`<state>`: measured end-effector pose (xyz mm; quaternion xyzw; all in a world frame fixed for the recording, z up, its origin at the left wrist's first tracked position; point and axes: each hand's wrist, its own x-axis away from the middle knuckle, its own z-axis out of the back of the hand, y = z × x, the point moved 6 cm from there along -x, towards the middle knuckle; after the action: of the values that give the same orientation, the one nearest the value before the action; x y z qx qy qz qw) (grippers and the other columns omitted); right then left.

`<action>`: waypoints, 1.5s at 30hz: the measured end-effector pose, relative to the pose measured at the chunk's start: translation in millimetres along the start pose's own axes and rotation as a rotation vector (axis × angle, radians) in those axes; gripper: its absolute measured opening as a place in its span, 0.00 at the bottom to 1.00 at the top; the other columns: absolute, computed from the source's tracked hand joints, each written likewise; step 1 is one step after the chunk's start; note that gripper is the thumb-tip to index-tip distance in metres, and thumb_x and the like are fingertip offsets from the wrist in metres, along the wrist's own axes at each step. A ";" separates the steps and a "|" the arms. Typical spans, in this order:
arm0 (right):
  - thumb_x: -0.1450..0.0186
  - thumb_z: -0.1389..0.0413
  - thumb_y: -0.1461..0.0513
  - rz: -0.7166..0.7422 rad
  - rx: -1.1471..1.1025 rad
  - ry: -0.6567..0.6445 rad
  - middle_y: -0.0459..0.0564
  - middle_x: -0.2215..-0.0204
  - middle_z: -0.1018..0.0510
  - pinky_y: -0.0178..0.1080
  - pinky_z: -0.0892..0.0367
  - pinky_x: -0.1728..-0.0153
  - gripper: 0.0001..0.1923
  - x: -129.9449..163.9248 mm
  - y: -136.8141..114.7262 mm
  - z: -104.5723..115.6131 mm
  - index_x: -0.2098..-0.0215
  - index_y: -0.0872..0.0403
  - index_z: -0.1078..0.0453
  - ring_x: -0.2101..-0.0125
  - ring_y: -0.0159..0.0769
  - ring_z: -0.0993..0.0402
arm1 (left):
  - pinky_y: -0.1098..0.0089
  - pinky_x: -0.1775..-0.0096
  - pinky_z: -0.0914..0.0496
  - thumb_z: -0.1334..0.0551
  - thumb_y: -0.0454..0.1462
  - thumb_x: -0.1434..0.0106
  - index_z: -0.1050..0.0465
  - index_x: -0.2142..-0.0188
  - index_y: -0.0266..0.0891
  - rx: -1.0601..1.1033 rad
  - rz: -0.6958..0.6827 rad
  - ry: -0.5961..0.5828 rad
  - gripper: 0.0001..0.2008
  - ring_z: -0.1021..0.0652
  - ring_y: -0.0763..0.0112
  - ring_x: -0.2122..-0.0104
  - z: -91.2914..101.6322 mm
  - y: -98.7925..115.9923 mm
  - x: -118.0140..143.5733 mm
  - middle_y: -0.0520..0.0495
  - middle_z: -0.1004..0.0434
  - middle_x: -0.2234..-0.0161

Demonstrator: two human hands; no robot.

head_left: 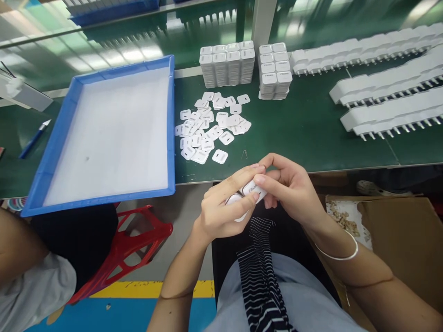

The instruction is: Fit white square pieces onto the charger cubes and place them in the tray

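Both hands were up together just off the near edge of the green tabletop, over the lap. The left hand was curled around two white rounded-square pieces, set side by side; the right one bore dark lettering, and the left one was partly covered by the fingers. The right hand gripped the lettered piece at its right end, thumb across the top, fingertips meeting those of the left hand at the far side. Thickness of the held pieces was hidden by the fingers. White bangle on the right forearm.

Beyond the hands, slightly left: a loose scatter of white slotted plates, many overlapping, some lettered. Far of these, two upright blocks of stacked white plates, a wider left block and a narrower right block, near each other. Far right: rows of white plug adapters, metal pins pointing near.

Left of the scatter lay a blue tray with a white base, its near side jutting past the tabletop edge. Left of it, a blue-handled pointed tool. Below, a red plastic stool beside another person's leg.
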<state>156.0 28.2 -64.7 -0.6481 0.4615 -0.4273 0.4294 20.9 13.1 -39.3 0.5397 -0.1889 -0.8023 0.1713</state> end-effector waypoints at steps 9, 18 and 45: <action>0.33 0.36 0.59 0.037 -0.039 -0.022 0.35 0.88 0.31 0.26 0.46 0.85 0.11 1.2 5.0 2.0 0.66 0.53 0.34 0.88 0.21 0.41 | 0.63 0.47 0.19 0.30 0.28 0.39 0.33 0.42 0.41 -0.003 0.213 0.048 0.27 0.18 0.64 0.47 -0.9 -3.6 -0.8 0.44 0.18 0.48; 0.33 0.35 0.58 0.016 -0.044 -0.020 0.36 0.88 0.30 0.27 0.45 0.84 0.11 4.0 7.5 1.8 0.64 0.52 0.33 0.87 0.22 0.40 | 0.57 0.49 0.21 0.29 0.28 0.40 0.30 0.42 0.45 -0.011 0.263 -0.007 0.28 0.19 0.61 0.47 2.8 -2.0 -2.2 0.46 0.18 0.48; 0.40 0.32 0.69 0.270 0.084 0.076 0.38 0.76 0.38 0.36 0.40 0.75 0.27 29.1 -7.8 -11.9 0.47 0.44 0.32 0.75 0.30 0.39 | 0.67 0.59 0.22 0.32 0.26 0.40 0.41 0.42 0.52 0.324 0.251 0.179 0.32 0.17 0.73 0.59 -6.6 -11.3 -4.0 0.49 0.25 0.40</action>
<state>152.5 -0.2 -49.5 -0.5449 0.5421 -0.4086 0.4921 27.7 24.1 -43.8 0.6016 -0.3653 -0.6825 0.1969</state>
